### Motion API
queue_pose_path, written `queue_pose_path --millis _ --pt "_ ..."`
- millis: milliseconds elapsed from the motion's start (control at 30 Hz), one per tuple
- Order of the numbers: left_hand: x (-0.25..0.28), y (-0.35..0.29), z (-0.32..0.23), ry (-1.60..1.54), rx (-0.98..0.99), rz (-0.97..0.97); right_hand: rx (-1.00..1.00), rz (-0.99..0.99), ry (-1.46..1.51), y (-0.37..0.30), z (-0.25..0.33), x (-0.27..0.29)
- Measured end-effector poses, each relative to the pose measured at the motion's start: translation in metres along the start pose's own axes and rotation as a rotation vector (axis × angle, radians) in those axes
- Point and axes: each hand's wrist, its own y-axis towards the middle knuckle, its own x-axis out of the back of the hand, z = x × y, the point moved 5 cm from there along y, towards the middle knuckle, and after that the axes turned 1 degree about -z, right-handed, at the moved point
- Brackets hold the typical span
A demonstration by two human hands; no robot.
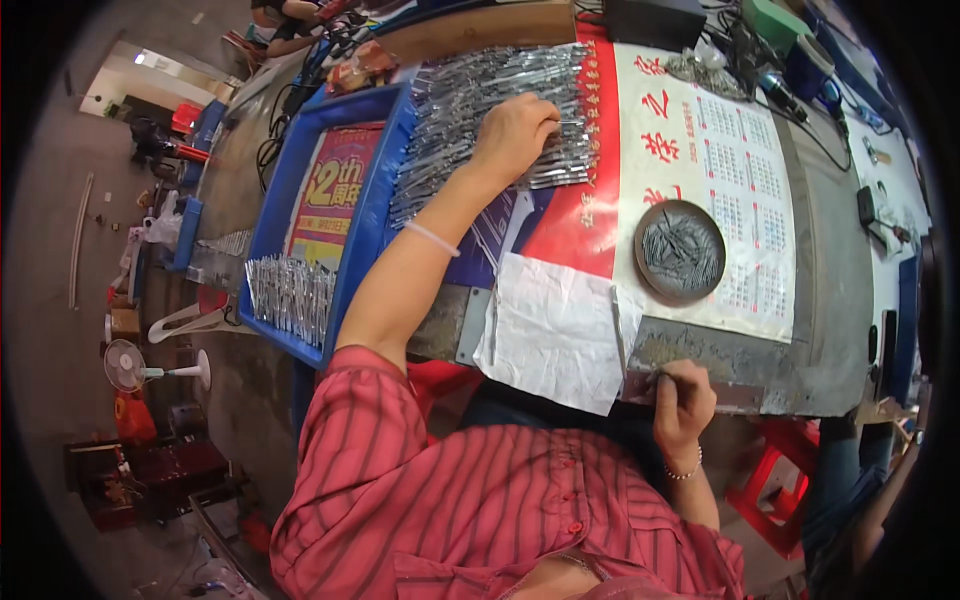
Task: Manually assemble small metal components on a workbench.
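My left hand [515, 135] reaches over a wide pile of thin, shiny metal strips [450, 110], near its right side. Its fingers are curled together, and what lies between them is hidden. At the table's front edge, my right hand [685, 400] is closed, thumb against the bent fingers; a small dark bit shows by the fingertips but is too small to name. Between the hands lies a creased white paper sheet [555, 330], with one slim metal strip [620, 320] along its right edge. A round bowl [650, 285] of thin grey pins stands beyond my right hand.
Left of the pile stands a blue tray [365, 210] with a row of metal strips [290, 295] and printed sheets. A red and white calendar poster [745, 200] covers the table under the bowl. Cables and a black box [655, 25] lie at the back. A red stool [775, 480] stands below right.
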Motion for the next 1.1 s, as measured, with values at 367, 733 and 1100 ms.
queue_pose_path --millis 367,733,1100 --pt "0.113 -0.081 -0.043 0.065 0.036 -0.077 -0.042 0.0 0.133 -0.004 -0.005 -0.006" --pt "0.264 -0.314 0.09 0.381 0.867 -0.085 -0.197 -0.017 0.047 -0.005 -0.019 -0.003" --pt "0.265 -0.309 0.08 0.298 0.817 0.056 -0.157 0.104 -0.123 0.031 0.008 0.001"
